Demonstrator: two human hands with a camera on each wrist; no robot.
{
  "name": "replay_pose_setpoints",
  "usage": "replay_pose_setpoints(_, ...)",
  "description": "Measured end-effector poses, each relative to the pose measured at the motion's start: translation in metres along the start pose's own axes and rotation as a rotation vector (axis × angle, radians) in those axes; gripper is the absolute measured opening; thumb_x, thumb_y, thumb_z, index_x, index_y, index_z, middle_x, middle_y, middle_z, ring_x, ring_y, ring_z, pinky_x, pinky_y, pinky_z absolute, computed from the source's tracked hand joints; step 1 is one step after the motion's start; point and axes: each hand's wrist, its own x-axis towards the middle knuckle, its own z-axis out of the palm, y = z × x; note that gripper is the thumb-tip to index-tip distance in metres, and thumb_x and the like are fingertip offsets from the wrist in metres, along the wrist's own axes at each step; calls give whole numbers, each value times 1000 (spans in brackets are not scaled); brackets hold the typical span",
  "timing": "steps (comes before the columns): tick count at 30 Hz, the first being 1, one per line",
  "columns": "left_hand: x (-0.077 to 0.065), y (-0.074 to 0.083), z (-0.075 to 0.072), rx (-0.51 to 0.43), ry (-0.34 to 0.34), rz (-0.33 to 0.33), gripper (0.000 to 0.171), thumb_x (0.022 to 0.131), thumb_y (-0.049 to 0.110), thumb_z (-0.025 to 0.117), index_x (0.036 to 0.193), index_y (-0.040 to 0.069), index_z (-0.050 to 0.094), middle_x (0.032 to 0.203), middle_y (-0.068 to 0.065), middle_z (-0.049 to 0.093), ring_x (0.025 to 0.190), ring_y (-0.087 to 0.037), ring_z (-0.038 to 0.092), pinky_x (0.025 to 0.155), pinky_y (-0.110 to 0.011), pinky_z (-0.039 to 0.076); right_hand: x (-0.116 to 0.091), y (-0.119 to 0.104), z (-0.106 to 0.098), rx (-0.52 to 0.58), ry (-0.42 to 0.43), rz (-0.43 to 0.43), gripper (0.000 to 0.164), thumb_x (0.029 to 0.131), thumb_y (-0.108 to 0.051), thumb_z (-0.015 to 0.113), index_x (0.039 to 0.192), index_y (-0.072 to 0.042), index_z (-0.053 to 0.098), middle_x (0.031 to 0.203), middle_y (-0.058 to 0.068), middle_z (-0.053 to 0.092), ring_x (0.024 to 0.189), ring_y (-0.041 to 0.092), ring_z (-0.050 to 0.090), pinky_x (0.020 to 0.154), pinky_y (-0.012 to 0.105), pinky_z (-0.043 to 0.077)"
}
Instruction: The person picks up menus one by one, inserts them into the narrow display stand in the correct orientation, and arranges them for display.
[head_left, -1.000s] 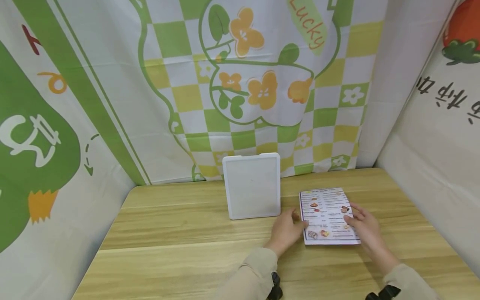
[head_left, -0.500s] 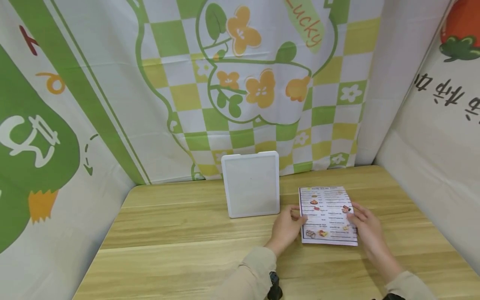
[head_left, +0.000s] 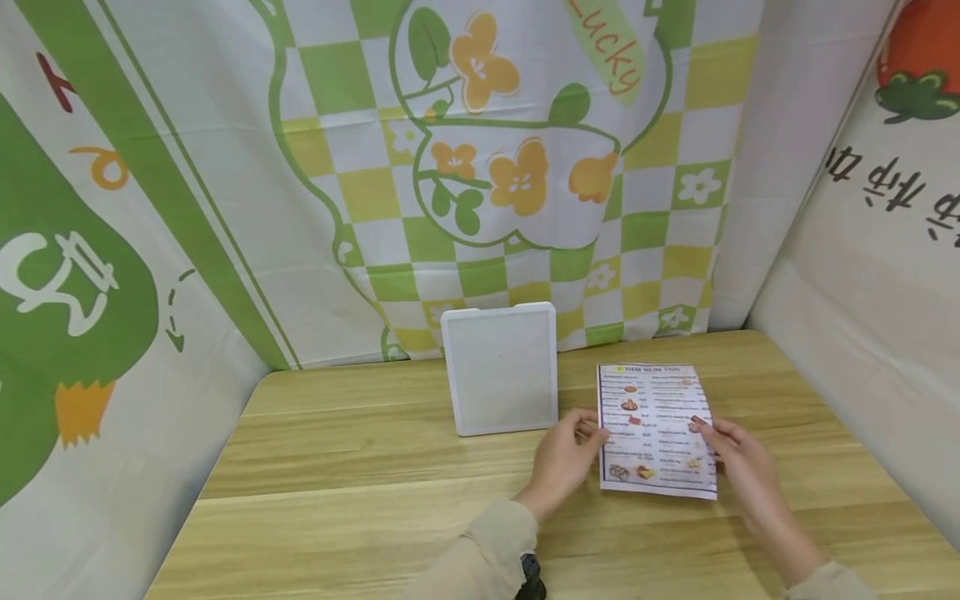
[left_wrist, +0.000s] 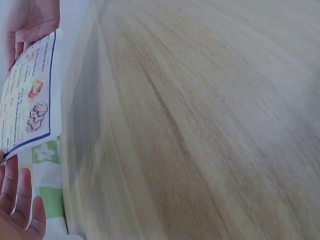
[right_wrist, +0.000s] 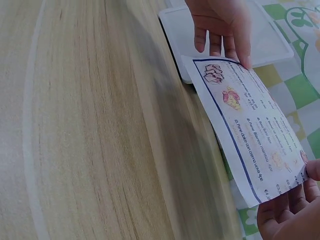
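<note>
A printed menu sheet (head_left: 655, 429), with small food pictures and a dark blue border, is held between both hands. My left hand (head_left: 564, 454) pinches its left edge, thumb in front and fingers behind. On the opposite edge my right hand (head_left: 746, 471) grips the paper the same way. In the right wrist view the menu sheet (right_wrist: 245, 125) bows slightly and its lower edge stands off the table. The left wrist view catches only part of the menu sheet (left_wrist: 31, 97). Just left of the hands, a white rectangular frame (head_left: 501, 371) stands upright, tilted back.
The wooden table (head_left: 337, 467) reaches back to a green and yellow checked cloth (head_left: 442, 225) with printed flowers. Printed curtains (head_left: 217, 208) close off the left side, and a pale printed cloth (head_left: 862, 292) the right.
The menu sheet has tipped more upright, its top edge rising and more of its front showing. Both hands still hold it and have shifted a little. The white frame has stayed in place.
</note>
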Motion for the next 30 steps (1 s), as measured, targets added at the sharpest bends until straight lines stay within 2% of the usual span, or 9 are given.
replay_pose_setpoints(5, -7, 2, -11, 0, 8, 21, 20, 94, 27, 70, 110, 16, 67, 89, 12, 65, 74, -2, 56, 66, -23, 48, -7, -5, 1, -48, -20, -5, 65, 102, -46, 51, 142, 5, 41, 98, -33, 58, 92, -7, 55, 79, 19, 49)
replay_pose_setpoints(9, -10, 4, -18, 10, 7, 28, 21, 93, 27, 70, 110, 16, 67, 89, 12, 65, 75, -1, 56, 68, -22, 49, -10, -8, 3, -45, 3, -33, 60, 102, -44, 50, 136, 6, 47, 95, -28, 59, 89, -3, 56, 78, 19, 50)
replay_pose_setpoints(16, -14, 5, -34, 99, -3, 90, 21, 94, 29, 69, 111, 17, 66, 90, 14, 65, 75, 0, 57, 68, -21, 48, -17, -15, 8, 0, 27, -105, 39, 101, -35, 58, 116, 0, 65, 92, -24, 66, 81, 4, 60, 73, 23, 53)
replay_pose_setpoints(20, -17, 8, -45, 144, 6, 109, 22, 95, 32, 68, 111, 17, 65, 89, 15, 64, 76, 0, 57, 68, -21, 47, -20, -18, 12, 32, 23, -138, 23, 100, -26, 61, 106, -5, 70, 88, -22, 69, 76, 5, 61, 70, 22, 53)
replay_pose_setpoints(23, -20, 10, -54, 163, 11, 115, 23, 95, 33, 67, 112, 18, 65, 90, 15, 64, 78, -1, 57, 68, -22, 47, -22, -22, 15, 16, 19, -158, 23, 99, -21, 63, 108, -1, 70, 86, -21, 69, 75, 5, 61, 69, 22, 53)
replay_pose_setpoints(27, -23, 12, -66, 182, 22, 135, 24, 95, 32, 67, 113, 17, 65, 91, 14, 65, 80, -2, 58, 68, -22, 47, -26, -28, 21, -40, 16, -184, 33, 97, -22, 66, 113, 7, 66, 88, -21, 70, 77, 3, 62, 69, 22, 53)
replay_pose_setpoints(30, -25, 14, -75, 185, 29, 148, 25, 95, 32, 67, 114, 16, 65, 92, 13, 65, 81, -3, 59, 68, -22, 47, -29, -33, 27, -66, 16, -214, 34, 95, -22, 70, 112, 7, 66, 92, -19, 72, 82, -1, 64, 70, 19, 52)
